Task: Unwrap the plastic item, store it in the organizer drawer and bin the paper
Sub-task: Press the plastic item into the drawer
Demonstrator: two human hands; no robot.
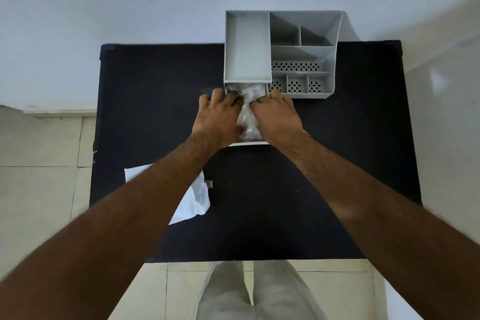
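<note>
A grey organizer (304, 54) stands at the back of the black table (155, 101). Its drawer (249, 142) is pulled out toward me, under the organizer's left tray. A crinkled clear plastic item (248, 112) lies in the drawer. My left hand (220, 114) and my right hand (278, 114) press on the plastic item from either side, fingers curled over it. They hide most of the drawer. The white paper (193, 200) lies on the table's near left, partly under my left forearm.
The organizer has several open compartments, some with perforated floors. A pale wall rises behind the table. Tiled floor shows left, right and in front of the table. My legs stand at the table's near edge.
</note>
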